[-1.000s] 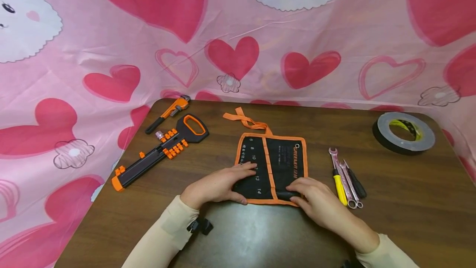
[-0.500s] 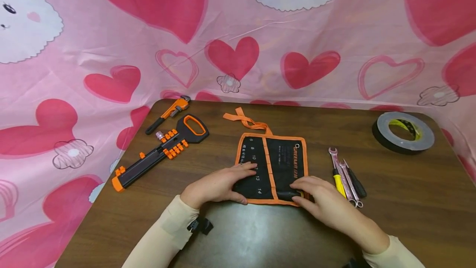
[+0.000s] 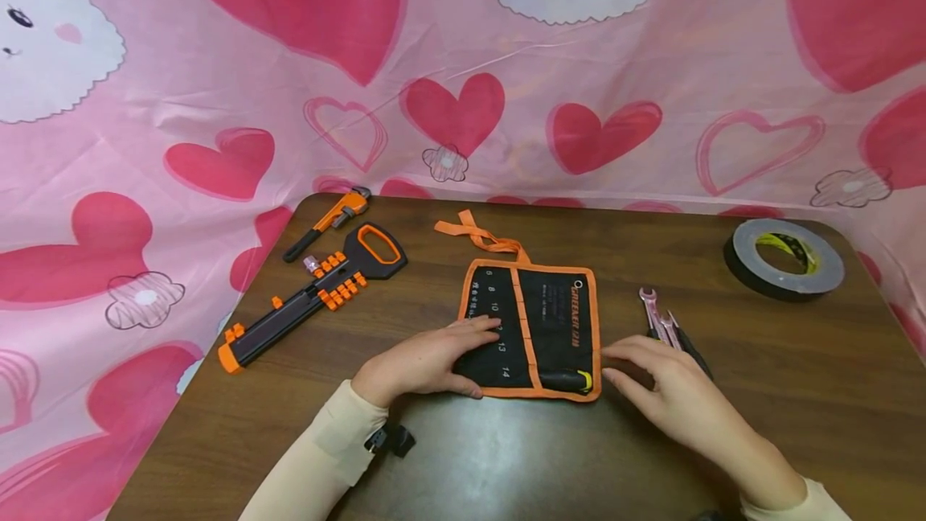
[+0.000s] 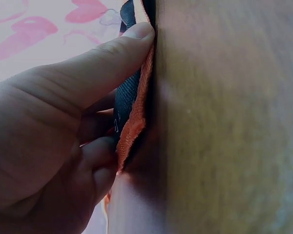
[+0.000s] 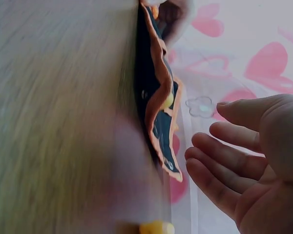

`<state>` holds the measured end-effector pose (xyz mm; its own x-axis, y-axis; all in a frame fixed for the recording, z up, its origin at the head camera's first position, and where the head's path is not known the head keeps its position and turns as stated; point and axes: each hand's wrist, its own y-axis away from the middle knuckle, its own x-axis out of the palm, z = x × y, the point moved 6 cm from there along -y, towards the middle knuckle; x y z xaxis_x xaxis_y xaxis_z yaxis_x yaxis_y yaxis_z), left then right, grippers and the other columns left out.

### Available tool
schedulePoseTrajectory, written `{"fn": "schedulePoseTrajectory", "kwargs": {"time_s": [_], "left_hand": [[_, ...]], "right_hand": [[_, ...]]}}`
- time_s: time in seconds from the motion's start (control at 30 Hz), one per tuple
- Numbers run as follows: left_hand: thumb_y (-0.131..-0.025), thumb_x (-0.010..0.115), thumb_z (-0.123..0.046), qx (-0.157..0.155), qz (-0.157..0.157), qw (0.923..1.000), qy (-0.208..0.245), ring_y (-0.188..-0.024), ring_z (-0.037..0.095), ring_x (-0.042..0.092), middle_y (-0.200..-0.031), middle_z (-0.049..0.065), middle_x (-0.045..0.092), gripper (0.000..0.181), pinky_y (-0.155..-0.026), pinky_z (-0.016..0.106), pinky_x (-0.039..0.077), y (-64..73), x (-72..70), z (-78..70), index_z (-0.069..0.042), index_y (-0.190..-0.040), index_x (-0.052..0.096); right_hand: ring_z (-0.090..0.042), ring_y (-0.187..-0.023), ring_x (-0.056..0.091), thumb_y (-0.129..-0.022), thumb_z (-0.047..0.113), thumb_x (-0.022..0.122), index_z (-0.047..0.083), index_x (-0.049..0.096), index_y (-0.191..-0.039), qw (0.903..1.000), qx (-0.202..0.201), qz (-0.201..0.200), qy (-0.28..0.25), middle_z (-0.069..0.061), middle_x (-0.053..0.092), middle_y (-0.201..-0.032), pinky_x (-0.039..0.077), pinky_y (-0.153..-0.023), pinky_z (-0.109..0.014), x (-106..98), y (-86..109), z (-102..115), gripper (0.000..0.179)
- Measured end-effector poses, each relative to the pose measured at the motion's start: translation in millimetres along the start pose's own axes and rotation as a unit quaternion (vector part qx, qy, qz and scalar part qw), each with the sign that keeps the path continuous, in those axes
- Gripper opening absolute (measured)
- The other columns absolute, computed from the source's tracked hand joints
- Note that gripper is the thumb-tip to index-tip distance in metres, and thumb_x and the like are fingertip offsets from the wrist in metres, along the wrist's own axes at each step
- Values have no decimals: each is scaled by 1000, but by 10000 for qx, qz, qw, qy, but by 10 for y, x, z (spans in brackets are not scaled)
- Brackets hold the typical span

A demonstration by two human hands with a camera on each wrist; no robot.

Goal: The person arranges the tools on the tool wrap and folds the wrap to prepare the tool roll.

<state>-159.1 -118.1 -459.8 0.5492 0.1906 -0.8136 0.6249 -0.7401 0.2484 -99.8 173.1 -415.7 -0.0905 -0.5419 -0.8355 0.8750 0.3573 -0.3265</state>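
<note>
While I followed the feeds from my station, the black tool pouch (image 3: 553, 308) with orange edging lay spread flat on the brown table (image 3: 781, 432), between the two hands. Left hand (image 3: 423, 358): resting on the pouch's numbered side, fingers extended across the cloth. In the left wrist view I saw its thumb touching the orange edging. Right hand (image 3: 683, 396): just beside the pouch's right edge and apart from it, fingers loosely extended, a gap between thumb and forefinger, holding nothing. A black handle (image 3: 560, 379) with a yellow end lay at the pouch's near right corner; I could not tell how deep it sat. Orange ties (image 3: 499, 243) trailed loose from the far edge. Beyond the right hand I noted pinkish wrenches (image 3: 653, 312), partly hidden by it. A tape roll (image 3: 745, 260) lay flat at far right. Well to the left were an orange-and-black pipe wrench (image 3: 329, 223) and, nearer, a black rack (image 3: 278, 326) with orange clips.
</note>
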Motion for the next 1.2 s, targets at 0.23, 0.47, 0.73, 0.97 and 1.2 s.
{"fn": "schedulePoseTrajectory", "kwargs": {"time_s": [0.23, 0.47, 0.73, 0.97, 1.2], "left_hand": [[-94, 85, -43, 19, 21, 10000, 14, -167, 23, 26, -179, -2, 31, 82, -131, 49, 35, -3, -8, -7, -16, -163, 49], [-95, 84, -43, -5, 57, 10000, -39, -168, 22, 25, -179, -3, 30, 82, -131, 48, 35, -9, 3, 10, -16, -163, 49], [-95, 84, -43, 17, 17, 10000, 25, -168, 22, 23, -179, -4, 29, 82, -132, 48, 34, -3, 12, 10, -16, -164, 49], [-95, 84, -43, 38, 15, 10000, 77, -168, 22, 22, -180, -4, 29, 83, -132, 47, 33, 12, 15, 8, -16, -164, 48], [-95, 84, -44, 65, -17, 10000, 69, -168, 22, 22, -180, -4, 28, 83, -132, 47, 33, 6, 18, 20, -16, -164, 48]], "right_hand": [[-13, -93, 73, -81, 10, 93, 17, 83, -110, 9997, 45, -247, 25, 10, 78, -106, 59, -82, -25, -80, 85, -102, 32], [-10, -90, 71, -80, 9, 93, 18, 83, -109, 9989, 97, -435, 148, 9, 79, -103, 42, -84, -2, -183, 144, -214, 32], [1, -77, 58, -76, 1, 93, 14, 82, -105, 9976, 137, -670, 70, 8, 74, -95, 43, -68, -10, -244, 224, -320, 34], [5, -75, 54, -75, 0, 93, 15, 82, -101, 9967, 317, -736, 137, 12, 69, -89, 42, -63, -13, -265, 271, -420, 32], [5, -71, 46, -79, 1, 91, 9, 82, -102, 9957, 616, -638, 265, 13, 63, -83, 35, -60, -12, -265, 304, -487, 27]]}}
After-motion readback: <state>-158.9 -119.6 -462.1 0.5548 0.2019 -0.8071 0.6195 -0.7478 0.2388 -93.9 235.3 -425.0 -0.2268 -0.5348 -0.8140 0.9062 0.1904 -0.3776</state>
